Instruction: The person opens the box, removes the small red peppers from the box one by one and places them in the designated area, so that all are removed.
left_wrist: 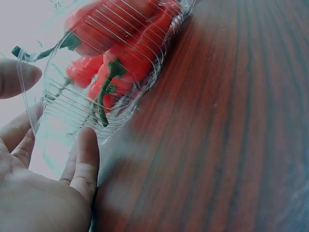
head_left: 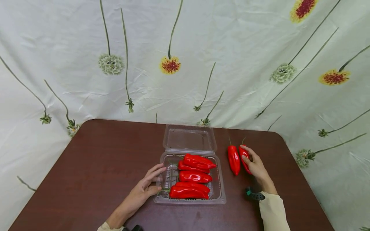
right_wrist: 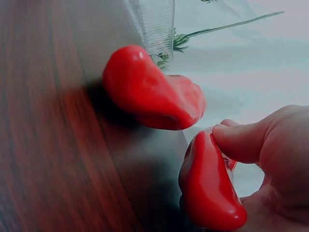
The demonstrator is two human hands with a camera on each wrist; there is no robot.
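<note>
A clear plastic clamshell box (head_left: 219, 189) lies open on the brown table, its lid (head_left: 189, 138) folded back, with several red peppers (head_left: 192, 176) inside. My left hand (head_left: 145, 186) rests open against the box's left wall (left_wrist: 53, 121), thumb and fingers straight along it. To the right of the box lie two more red peppers. My right hand (head_left: 255, 166) grips the right one (head_left: 244, 157) (right_wrist: 210, 193), thumb on top. The other pepper (head_left: 233, 158) (right_wrist: 149, 94) lies free just left of it.
The brown table (head_left: 101, 166) has rounded corners and bare wood left and right of the box. A pale cloth with flower prints (head_left: 173, 64) hangs behind the table's far edge and drapes down both sides.
</note>
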